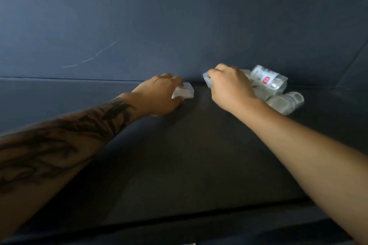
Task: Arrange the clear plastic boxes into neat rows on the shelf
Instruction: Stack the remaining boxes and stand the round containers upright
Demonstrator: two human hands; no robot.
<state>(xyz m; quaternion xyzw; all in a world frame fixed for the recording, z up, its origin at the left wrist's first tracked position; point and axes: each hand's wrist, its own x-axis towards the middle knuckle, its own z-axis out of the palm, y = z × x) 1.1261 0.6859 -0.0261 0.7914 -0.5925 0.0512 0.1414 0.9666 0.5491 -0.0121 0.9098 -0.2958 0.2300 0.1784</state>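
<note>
On the dark shelf [189, 145], my left hand [159, 95] grips a small clear plastic box [184, 90] that rests on the shelf near the back wall. My right hand [231, 87] holds another clear box [207, 78], of which only the left corner shows past my fingers. Just right of that hand lies a loose pile of clear boxes: one with a red label [268, 80] is tilted on top, and another [286, 102] lies on its side in front. My right hand hides part of the pile.
A dark blue back wall [159, 26] rises behind the shelf, with a side wall [356, 65] at the far right. The shelf's front edge [179, 225] runs across the bottom of the view.
</note>
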